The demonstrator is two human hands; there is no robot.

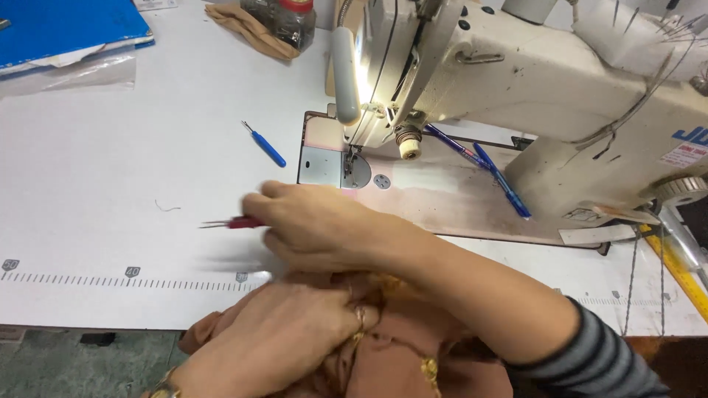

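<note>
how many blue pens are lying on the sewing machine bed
2. Both lie crossed on the machine bed under the arm: one blue pen nearer the needle, the other blue pen toward the machine's upright. The blue seam ripper on the table isn't a pen. Others may be hidden.

Right hand (pixel 317 225) reaching from four o'clock toward nine o'clock, forearm crossing diagonally, striped grey sleeve pushed up near the elbow. Knuckles up, fingers (pixel 276 193) curled and pinched closed, slightly blurred. Left hand (pixel 284 335) at six o'clock, just below the right, palm down, fingers bent and pressed together, a ring on one finger, a band at the wrist. Wrists nearly touching, right above left.
</note>
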